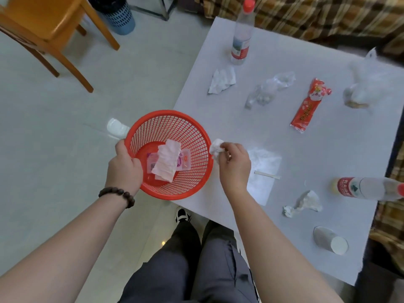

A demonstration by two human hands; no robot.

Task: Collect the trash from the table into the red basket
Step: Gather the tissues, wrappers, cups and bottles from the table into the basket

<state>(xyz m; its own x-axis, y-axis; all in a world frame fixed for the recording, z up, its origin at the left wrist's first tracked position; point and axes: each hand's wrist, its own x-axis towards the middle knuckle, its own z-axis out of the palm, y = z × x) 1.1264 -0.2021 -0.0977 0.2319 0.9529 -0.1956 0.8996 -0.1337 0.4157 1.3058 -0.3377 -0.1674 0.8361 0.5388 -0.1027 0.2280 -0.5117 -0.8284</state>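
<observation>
My left hand [124, 165] grips the left rim of the red basket [192, 136], held at the table's left edge. Inside lie a white tissue [167, 161] and a pink wrapper [184, 160]. My right hand [235, 165] pinches a crumpled white tissue ball [216, 147] just outside the basket's right rim. On the white table [328, 154] lie a tissue [222, 80], clear plastic [269, 89], a red snack wrapper [308, 106], a plastic bag [358, 88], a flat white sheet [262, 171], a crumpled tissue [303, 203] and a tipped paper cup [330, 240].
An upright water bottle [241, 33] stands at the table's far edge; another bottle [367, 189] lies on its side at the right. A wooden chair [43, 29] and a blue bin [120, 16] stand on the floor to the left. A plaid sofa [328, 16] borders the table.
</observation>
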